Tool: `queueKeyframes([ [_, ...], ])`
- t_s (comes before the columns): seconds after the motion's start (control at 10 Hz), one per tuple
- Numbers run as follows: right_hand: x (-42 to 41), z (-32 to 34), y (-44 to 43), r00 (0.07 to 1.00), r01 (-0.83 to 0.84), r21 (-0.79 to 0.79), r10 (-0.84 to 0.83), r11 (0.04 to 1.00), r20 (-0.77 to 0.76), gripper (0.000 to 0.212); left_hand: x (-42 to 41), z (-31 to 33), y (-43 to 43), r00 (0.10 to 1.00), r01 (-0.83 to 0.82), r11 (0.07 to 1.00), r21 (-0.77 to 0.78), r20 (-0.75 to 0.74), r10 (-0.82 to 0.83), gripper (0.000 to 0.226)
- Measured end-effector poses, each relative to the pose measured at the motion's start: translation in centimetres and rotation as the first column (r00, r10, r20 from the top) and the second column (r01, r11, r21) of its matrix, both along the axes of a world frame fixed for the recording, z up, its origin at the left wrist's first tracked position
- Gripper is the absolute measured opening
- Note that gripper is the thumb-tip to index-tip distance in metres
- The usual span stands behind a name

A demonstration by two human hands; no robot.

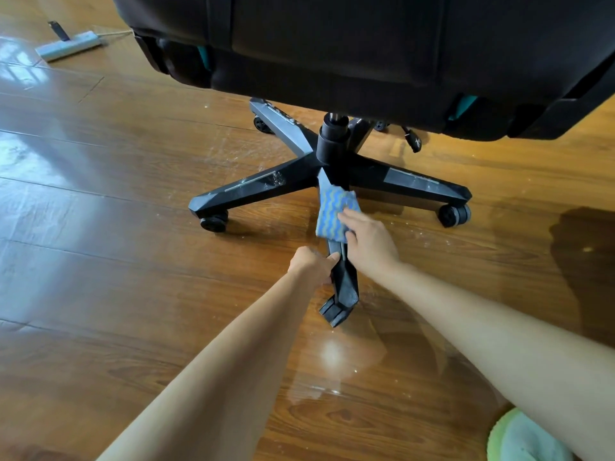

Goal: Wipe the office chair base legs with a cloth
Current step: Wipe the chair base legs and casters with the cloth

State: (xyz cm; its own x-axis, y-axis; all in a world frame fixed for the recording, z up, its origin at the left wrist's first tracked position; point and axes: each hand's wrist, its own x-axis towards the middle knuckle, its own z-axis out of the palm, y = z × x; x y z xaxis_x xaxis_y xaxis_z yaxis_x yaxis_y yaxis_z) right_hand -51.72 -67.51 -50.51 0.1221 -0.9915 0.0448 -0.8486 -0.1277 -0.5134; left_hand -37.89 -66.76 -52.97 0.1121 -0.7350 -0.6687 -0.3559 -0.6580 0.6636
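Observation:
A black office chair with a star-shaped base stands on the wood floor, its seat [366, 44] filling the top of the view. The nearest base leg [344, 281] points toward me, ending in a caster. A blue cloth with wavy yellow-green stripes [332, 212] lies draped over that leg close to the hub. My right hand [369, 241] presses on the cloth's near edge and holds it. My left hand [312, 264] grips the same leg lower down, just above the caster. Dusty specks show on the left leg [253, 188] and the right leg [412, 183].
A flat mop head [68, 44] lies on the floor at the far left. A pale green fluffy item [522, 440] sits at the bottom right corner. White dust specks scatter on the glossy wood floor [116, 194] around the base. Casters stand at each leg's end.

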Motion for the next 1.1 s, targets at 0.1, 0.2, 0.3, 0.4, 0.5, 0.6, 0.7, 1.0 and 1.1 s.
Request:
queueKeyframes([
  [0.1,-0.3,-0.2,4.3,0.997,-0.053,0.03,0.052,0.998,0.058,0.049,0.0,-0.4,0.0,1.0,-0.024,0.999,0.039,-0.016,0.025,0.03],
  [0.2,-0.1,0.3,2.7,0.999,-0.03,0.065,0.029,0.997,0.019,0.055,-0.2,0.3,0.0,1.0,0.007,0.999,0.031,-0.001,-0.007,0.03],
  [0.3,0.4,1.4,-2.3,0.998,0.026,0.118,-0.02,0.993,-0.053,0.056,-0.2,0.4,-0.1,1.0,0.015,0.999,0.035,0.009,-0.015,0.033],
  [0.4,0.0,1.9,-4.4,0.997,0.07,0.117,-0.068,0.991,-0.022,0.052,-0.2,0.3,0.3,1.0,-0.017,0.999,0.038,0.001,0.017,0.037],
  [0.5,-0.3,1.0,-0.7,0.998,0.069,0.066,-0.069,0.995,-0.006,0.052,-0.3,-0.1,0.1,0.998,-0.027,0.999,0.03,-0.047,0.028,0.037],
  [0.6,-0.9,-0.3,5.1,0.999,0.042,0.026,-0.042,0.999,0.018,0.051,0.1,-0.1,-0.1,1.0,-0.02,1.0,0.023,-0.002,0.02,0.026],
  [0.7,-1.8,-0.6,8.0,0.999,-0.008,0.024,0.007,1.0,0.044,0.047,0.2,-0.7,0.2,1.0,-0.02,1.0,0.0,-0.006,0.02,0.037],
  [1.0,1.3,1.4,-2.4,0.976,0.193,0.05,-0.196,0.98,0.09,0.046,-0.4,0.7,1.1,0.988,-0.127,0.991,0.052,-0.082,0.131,0.043],
  [1.1,1.1,1.1,1.1,0.984,0.143,0.037,-0.146,0.989,0.106,0.047,-0.4,0.9,1.4,0.988,-0.124,0.991,0.06,-0.086,0.128,0.039],
])
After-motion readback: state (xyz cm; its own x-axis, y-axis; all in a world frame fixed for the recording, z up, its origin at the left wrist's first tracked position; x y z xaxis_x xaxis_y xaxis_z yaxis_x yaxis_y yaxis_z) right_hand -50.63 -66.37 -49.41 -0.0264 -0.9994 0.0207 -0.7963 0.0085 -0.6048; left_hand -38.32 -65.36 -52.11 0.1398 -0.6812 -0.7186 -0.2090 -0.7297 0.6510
